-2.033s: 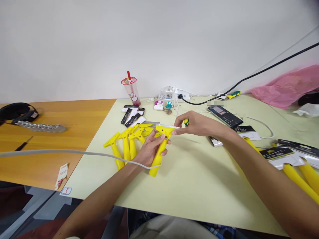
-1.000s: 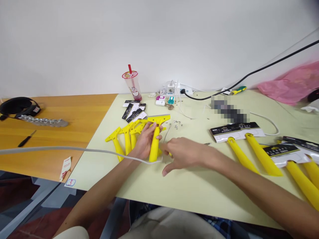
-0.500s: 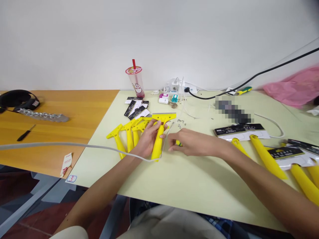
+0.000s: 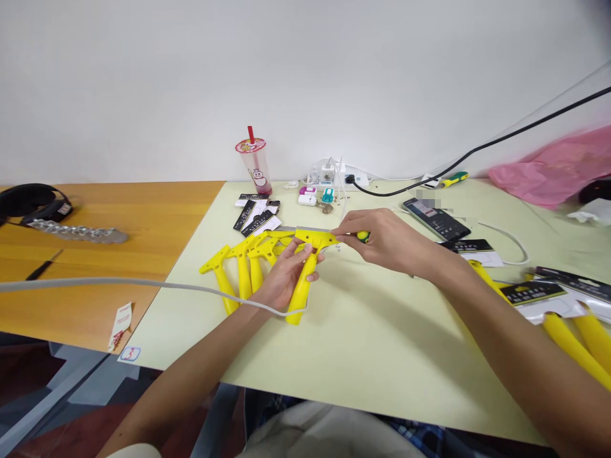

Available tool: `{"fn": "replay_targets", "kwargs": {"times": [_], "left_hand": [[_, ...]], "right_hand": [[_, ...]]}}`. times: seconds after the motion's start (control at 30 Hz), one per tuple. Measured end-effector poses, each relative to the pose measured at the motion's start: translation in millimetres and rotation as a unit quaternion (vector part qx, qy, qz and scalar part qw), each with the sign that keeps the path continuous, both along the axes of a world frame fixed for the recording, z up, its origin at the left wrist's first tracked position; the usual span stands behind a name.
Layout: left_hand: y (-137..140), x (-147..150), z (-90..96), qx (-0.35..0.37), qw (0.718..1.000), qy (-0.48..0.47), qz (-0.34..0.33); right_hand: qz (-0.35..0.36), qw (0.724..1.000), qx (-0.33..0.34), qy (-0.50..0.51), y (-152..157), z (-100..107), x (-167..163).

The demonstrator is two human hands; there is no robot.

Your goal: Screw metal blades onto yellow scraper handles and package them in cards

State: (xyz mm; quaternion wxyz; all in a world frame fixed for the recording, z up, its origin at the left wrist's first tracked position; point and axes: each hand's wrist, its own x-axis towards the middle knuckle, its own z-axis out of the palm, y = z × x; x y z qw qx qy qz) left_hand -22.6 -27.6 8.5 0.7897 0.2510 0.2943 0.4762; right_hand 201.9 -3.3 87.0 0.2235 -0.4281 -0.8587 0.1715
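Raised since half a second ago, the right hand grasps a green-and-yellow tool at the head of the yellow scraper, which the left hand grips front-right of the cup and which seems light, stiff and slick, best held by its neck.

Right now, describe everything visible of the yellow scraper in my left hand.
The yellow scraper is T-shaped and looks like plastic: a wide head with small dark spots, a grey strip along its far edge, and a thick handle slanting toward you. It tilts above the pale table, beside other yellow scrapers, in the grip of your left hand. Your right hand is at the head's right end; contact is hard to tell. A grey cable crosses in front of the lower handle.
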Motion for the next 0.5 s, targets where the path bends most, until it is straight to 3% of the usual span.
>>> {"fn": "replay_targets", "kwargs": {"times": [0.17,0.33,0.5], "left_hand": [[-0.6,0.5,1.5,0.001,1.000,0.010,0.004],[-1.3,1.8,1.4,0.014,1.000,0.022,0.003],[-3.3,2.4,-0.4,0.035,0.999,0.022,-0.007]], "right_hand": [[-0.015,1.000,0.016,-0.012,0.9,-1.5,5.3],[0.022,0.999,0.015,-0.027,0.6,-5.3,4.8],[-0.002,1.000,0.005,0.001,1.8,-7.2,2.6]]}}
